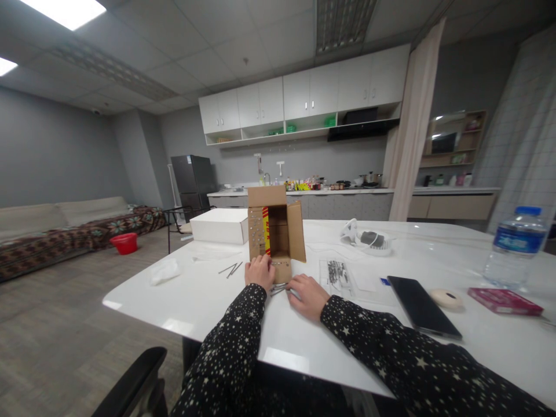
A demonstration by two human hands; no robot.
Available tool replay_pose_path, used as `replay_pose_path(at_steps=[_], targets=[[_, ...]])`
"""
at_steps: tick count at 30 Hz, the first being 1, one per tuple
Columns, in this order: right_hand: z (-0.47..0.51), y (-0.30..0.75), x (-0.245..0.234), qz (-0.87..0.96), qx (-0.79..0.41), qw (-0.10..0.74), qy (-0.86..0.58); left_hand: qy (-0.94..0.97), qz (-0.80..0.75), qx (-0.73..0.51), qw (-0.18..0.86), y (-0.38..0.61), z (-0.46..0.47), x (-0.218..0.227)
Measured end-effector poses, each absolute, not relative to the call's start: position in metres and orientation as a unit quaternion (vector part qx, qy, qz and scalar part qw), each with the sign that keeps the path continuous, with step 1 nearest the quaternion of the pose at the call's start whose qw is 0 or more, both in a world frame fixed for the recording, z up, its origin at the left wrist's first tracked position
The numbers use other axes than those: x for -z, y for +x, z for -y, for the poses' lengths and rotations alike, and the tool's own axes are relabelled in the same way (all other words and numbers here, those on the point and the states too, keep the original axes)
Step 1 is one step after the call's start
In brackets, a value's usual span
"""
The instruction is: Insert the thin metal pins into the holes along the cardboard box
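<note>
An open cardboard box (296, 231) stands on the table with its mouth toward me and its flaps spread. Small shiny bits dot its left flap and lower flap. My left hand (259, 272) is closed at the lower left edge of the box, fingers bent against the cardboard. Between my hands, by the lower flap, lie several thin grey metal pieces (278, 287). My right hand (307, 295) has its fingers curled down at the right end of these pieces; what they grip is partly hidden. More thin dark metal rods (234, 269) lie left of my left hand.
A white box (220, 226) stands behind on the left, crumpled plastic (165, 271) near the table's left edge. To the right are a clear bag of small dark parts (337, 273), a white device (369, 240), a phone (422, 305), a pink box (504, 301) and a water bottle (516, 246).
</note>
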State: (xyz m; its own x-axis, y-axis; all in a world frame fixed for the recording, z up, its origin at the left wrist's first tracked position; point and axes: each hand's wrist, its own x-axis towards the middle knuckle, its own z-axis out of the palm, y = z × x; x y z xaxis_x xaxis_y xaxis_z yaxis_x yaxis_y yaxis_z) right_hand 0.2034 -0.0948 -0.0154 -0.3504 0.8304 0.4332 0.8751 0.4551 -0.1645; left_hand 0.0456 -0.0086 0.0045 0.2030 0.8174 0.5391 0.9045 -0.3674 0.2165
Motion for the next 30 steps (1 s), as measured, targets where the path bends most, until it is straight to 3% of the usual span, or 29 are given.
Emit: replay_pose_path(at_steps=[18,30], targets=[[0.096,0.204,0.015,0.82,0.051,0.229,-0.521,-0.743,0.489,0.436,0.136,0.045,0.011,-0.006],[0.095,0.204,0.015,0.82,0.051,0.223,-0.525,-0.824,0.389,0.403,0.085,0.05,0.023,-0.009]])
